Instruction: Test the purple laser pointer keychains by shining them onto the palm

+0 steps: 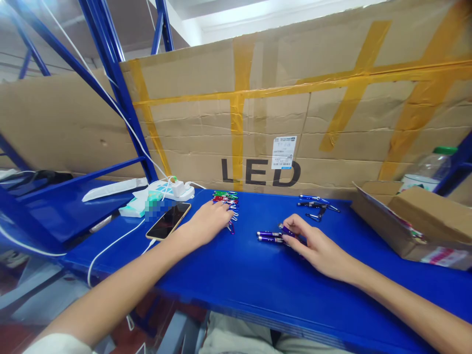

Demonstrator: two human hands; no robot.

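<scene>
My left hand [212,220] lies palm down with its fingers stretched over a row of small metal keychain flashlights in several colours. The green ones [225,193] and red ones [225,199] show beyond my fingers, and a carabiner clip [231,227] sticks out beside them; the hand hides part of the row. Between thumb and fingers, my right hand [317,246] pinches a small purple flashlight [285,229]. Two more purple flashlights [268,237] lie side by side on the blue tabletop [236,275], just left of that hand.
Blue and black flashlights [315,202] lie loose at the back right. Further right stands an open cardboard box [398,231], with a green-capped bottle [431,167] behind it. A phone [168,221], power strip [177,191] and white cables sit at left. A large cardboard sheet [206,132] walls the back.
</scene>
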